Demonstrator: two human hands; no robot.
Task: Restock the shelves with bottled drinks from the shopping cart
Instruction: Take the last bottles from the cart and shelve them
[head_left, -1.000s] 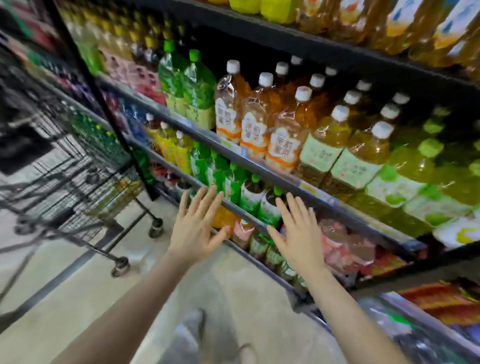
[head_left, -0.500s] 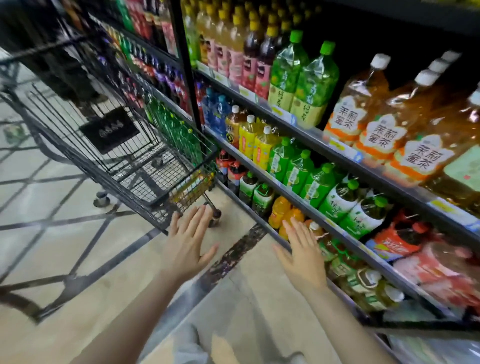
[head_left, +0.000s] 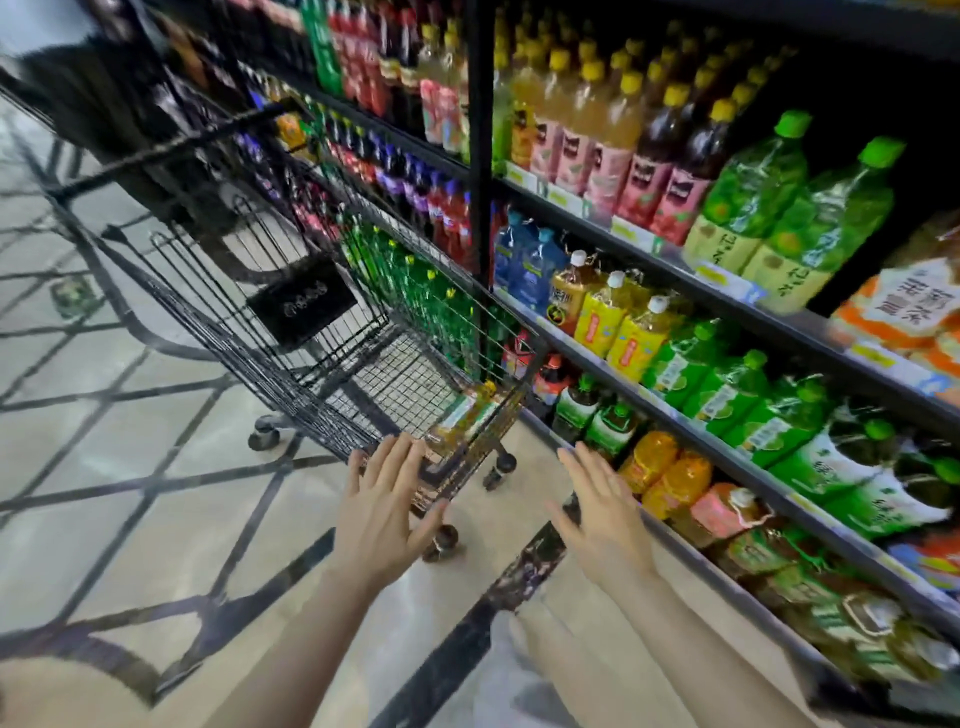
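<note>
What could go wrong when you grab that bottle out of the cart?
1. The shopping cart stands on wheels, and the left hand is right at its near rim; a push could roll it away.
2. The bottle lies low in the basket's near corner, so lifting it means reaching over the wire rim, and it might catch there.
3. The right hand is open close to the orange bottles on the low shelf and could bump them.

Bright even light, motion blur, warped wide-angle edges
</note>
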